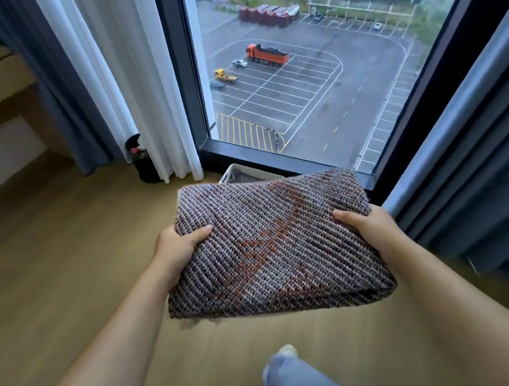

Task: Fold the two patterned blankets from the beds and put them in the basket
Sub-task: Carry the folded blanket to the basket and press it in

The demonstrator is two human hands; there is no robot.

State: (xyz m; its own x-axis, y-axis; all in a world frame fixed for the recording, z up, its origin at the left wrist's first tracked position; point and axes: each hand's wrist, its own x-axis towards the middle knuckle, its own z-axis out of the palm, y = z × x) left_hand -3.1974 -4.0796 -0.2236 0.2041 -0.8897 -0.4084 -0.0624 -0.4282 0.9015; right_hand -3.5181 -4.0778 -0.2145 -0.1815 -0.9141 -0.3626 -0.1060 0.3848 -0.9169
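Folded grey-brown woven blanket w/ orange pattern (pixel 271 246) held flat above floor, left hand (pixel 179 250) & right hand (pixel 370 228) clamping opposite short sides. Pale woven basket (pixel 244 174) sits straight ahead by window, mostly hidden behind blanket's far edge; both hands equally near.

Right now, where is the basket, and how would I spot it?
Look at the big window and follow its dark bottom frame down to the wooden floor. The basket sits there, mostly hidden behind the folded blanket. It is the only pale, woven-looking box beside the white curtain.
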